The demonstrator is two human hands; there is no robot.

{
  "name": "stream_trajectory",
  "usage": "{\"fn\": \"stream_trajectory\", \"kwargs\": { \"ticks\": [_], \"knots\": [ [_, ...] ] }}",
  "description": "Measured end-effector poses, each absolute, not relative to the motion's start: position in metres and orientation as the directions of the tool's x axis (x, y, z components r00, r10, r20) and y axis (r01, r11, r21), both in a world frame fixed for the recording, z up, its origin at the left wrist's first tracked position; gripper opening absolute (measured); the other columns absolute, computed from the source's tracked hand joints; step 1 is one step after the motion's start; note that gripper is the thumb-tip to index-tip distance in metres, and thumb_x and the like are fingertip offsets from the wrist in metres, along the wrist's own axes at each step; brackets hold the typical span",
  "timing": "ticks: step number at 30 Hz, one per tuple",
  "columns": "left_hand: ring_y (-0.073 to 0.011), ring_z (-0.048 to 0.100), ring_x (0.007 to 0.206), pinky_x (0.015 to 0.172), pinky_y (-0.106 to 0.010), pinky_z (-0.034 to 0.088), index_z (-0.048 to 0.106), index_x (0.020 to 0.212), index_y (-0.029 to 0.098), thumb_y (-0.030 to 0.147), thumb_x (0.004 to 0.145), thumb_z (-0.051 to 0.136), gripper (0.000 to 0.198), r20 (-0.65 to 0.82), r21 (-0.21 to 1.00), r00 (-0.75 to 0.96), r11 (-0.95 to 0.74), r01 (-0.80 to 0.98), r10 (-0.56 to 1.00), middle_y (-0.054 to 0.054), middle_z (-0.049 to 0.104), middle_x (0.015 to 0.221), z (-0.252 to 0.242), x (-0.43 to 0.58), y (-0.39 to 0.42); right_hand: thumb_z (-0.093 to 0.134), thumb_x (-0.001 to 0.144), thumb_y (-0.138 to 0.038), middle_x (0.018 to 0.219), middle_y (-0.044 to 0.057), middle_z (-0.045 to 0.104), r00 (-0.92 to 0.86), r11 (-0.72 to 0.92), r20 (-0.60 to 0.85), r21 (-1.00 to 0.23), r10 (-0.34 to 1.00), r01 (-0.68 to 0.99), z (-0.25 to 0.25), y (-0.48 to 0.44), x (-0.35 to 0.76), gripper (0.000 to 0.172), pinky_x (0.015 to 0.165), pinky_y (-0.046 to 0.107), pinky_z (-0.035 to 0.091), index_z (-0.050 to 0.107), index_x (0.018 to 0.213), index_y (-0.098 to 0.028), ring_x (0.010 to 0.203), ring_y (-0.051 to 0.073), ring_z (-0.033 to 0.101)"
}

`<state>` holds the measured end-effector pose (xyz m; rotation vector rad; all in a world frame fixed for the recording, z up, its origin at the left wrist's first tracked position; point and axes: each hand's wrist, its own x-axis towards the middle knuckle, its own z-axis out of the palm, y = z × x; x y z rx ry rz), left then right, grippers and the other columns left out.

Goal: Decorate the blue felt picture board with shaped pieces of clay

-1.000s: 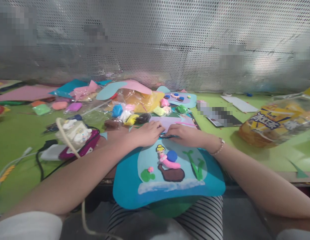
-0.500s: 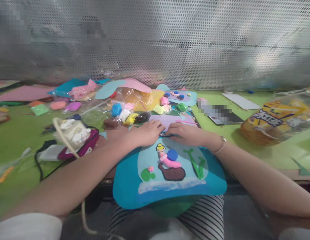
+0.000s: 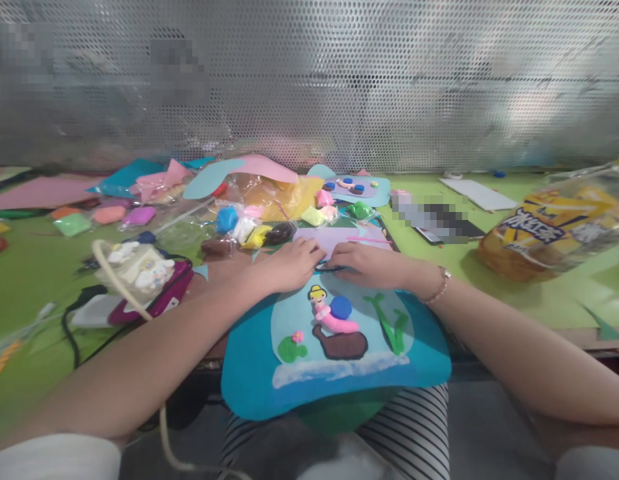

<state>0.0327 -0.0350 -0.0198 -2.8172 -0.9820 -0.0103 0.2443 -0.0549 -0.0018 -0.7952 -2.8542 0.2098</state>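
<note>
My left hand [image 3: 295, 262] and my right hand [image 3: 366, 263] meet at the upper edge of a blue paper picture [image 3: 242, 360], fingers bent and closed. Between the fingertips a thin dark-edged piece [image 3: 329, 267] shows; its kind is too hidden to name. Below them on the picture is a pink clay snail [image 3: 342, 325] with a blue shell and yellow hat, over a brown clay shape [image 3: 344, 345]. Green clay plants [image 3: 395, 331] stand at right, a green clump with a pink flower [image 3: 292, 348] at left. A lilac sheet [image 3: 334, 237] lies beyond the fingers.
Bagged clay lumps, including a blue one [image 3: 226, 219] and a brown-black one [image 3: 280, 233], lie behind my left hand. A drink bottle [image 3: 534, 233] lies at right near a phone [image 3: 434, 223]. A magenta device [image 3: 176, 287] with cables sits at left. A perforated metal screen [image 3: 309, 80] closes off the back.
The whole view has shifted slightly. Both hands keep nearly the same place and grip at the picture's upper edge; the clay pieces have not moved on the picture.
</note>
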Motion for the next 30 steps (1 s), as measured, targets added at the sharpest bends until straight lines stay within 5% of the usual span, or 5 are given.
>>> {"fn": "stream_trajectory", "kwargs": {
  "ticks": [30],
  "knots": [
    [-0.0260, 0.048, 0.101, 0.088, -0.042, 0.042, 0.049, 0.123, 0.015, 0.019, 0.092, 0.031, 0.036, 0.074, -0.154, 0.790, -0.776, 0.612, 0.609, -0.014, 0.051, 0.114, -0.0199, 0.0344, -0.0361, 0.047, 0.089, -0.014, 0.101, 0.011, 0.057, -0.841, 0.841, 0.112, -0.203, 0.529, 0.502, -0.0013, -0.0551, 0.2440, 0.028, 0.084, 0.036, 0.047, 0.061, 0.113, -0.013, 0.091, 0.019, 0.057]
  ]
}}
